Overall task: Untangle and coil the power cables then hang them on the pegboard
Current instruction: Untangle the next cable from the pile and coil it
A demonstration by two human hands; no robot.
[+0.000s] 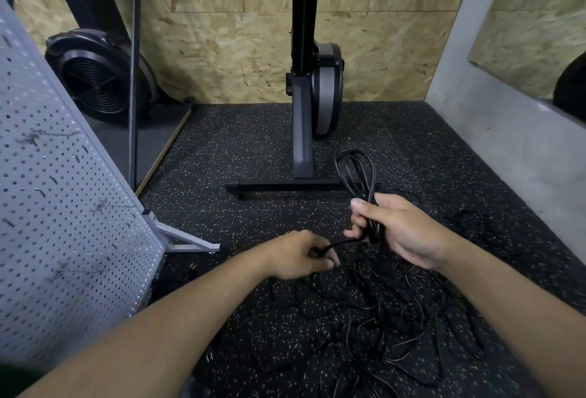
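Holding coiled cable (pixel 355 172) in R hand (pixel 402 232) at 4 o'clock of frame centre. Fingers + thumb curled round the bundle, firm grip. Loops sticking up toward 12 from the fist, overlapping base bar of upright machine (pixel 303 131) in view.

Pinching loose strand (pixel 344 243) w/ L hand (pixel 301 255) at 6 o'clock, fingers closed on it. Can't tell if plug end or plain cord in there. Strand path: from L fingers up toward 2 o'clock into bottom of R fist, shallow slack curve, off the floor. Hands near each other, not touching.

Remaining cable tangle (pixel 380 328) spread on floor mat (pixel 222 159) at 5 o'clock, under and beyond both forearms. Many thin black loops overlapping, count unreadable. More strands at 3–4 o'clock past R hand, toward grey wall (pixel 507 150).

Pegboard (pixel 63 207) at 9 o'clock: grey perforated panel, tilted in view, propped on pegboard foot (pixel 187 240) at 8 o'clock. A few hooks (pixel 40 192) on it, plus scraps of thin wire or twine (pixel 35 137) through the holes.

Fan unit (pixel 98 80) at 10 o'clock behind pegboard, against OSB wall (pixel 222 48). Upright machine at 12, round housing on its R side.
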